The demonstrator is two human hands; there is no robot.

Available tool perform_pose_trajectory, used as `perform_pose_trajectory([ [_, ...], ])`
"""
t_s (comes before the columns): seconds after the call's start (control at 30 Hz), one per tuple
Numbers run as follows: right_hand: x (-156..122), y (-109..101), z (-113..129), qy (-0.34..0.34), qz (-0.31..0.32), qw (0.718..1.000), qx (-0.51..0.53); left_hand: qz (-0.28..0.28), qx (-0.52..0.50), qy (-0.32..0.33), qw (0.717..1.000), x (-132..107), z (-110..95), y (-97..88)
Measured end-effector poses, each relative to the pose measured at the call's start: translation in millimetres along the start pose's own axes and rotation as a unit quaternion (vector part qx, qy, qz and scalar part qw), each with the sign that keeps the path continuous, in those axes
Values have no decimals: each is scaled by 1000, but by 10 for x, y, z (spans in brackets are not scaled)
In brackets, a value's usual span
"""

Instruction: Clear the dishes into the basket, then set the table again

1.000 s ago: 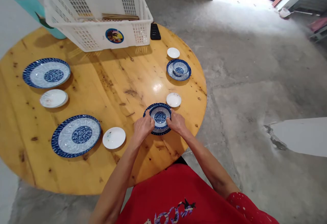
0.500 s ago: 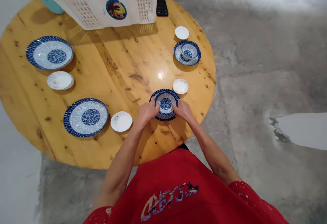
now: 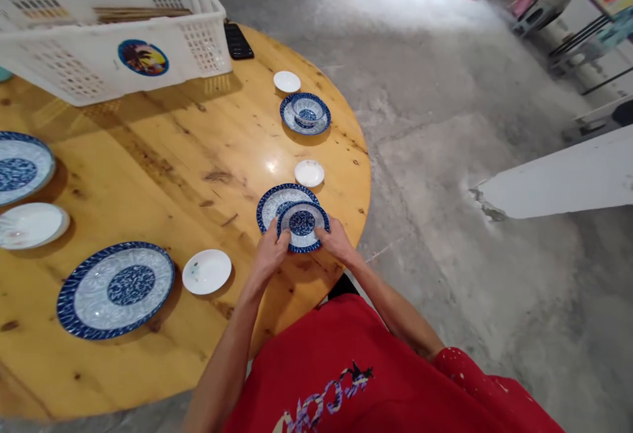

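The round yellow wooden table (image 3: 163,156) carried a white slotted plastic basket (image 3: 74,70), well beyond the small blue-rimmed patterned ceramic plate (image 3: 275,201). The small blue-and-white ceramic bowl (image 3: 302,225) sat off-centre over that plate's near edge (lifted or resting, I could not tell). The left hand (image 3: 270,256) and right hand (image 3: 337,242) flanked the bowl, fingers curled closed on its rim from either side. The step looked like shifting the bowl against the plate. Any further move would call for a level, even two-handed grip.
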State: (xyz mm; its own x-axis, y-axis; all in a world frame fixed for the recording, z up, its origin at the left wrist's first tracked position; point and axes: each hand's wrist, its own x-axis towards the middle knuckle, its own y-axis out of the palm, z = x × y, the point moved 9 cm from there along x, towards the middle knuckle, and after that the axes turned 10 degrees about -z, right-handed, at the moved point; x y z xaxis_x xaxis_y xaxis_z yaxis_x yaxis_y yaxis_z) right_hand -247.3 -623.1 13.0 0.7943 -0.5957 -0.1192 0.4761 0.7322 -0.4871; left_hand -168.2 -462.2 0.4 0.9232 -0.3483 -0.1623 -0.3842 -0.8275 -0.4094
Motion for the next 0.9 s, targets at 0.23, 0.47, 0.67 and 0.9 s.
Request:
perform_pose_trajectory([
  [0.23,-461,-398,-306,28,-8,999,19,49,41,-32,997,-522,-166,349],
  [0.47,-518,-1553,-951,47,-53,997,18,96,49,-35,994,-814,-612,1558],
  [0.67,-640,-2965,-1764,103,-99,990,-16,191,21,-34,981,-1192,-1215,3017],
  [0.9,-691,-3823,-2237,152,-160,975,23,268,52,-2,962,-1236,-1683,3931],
])
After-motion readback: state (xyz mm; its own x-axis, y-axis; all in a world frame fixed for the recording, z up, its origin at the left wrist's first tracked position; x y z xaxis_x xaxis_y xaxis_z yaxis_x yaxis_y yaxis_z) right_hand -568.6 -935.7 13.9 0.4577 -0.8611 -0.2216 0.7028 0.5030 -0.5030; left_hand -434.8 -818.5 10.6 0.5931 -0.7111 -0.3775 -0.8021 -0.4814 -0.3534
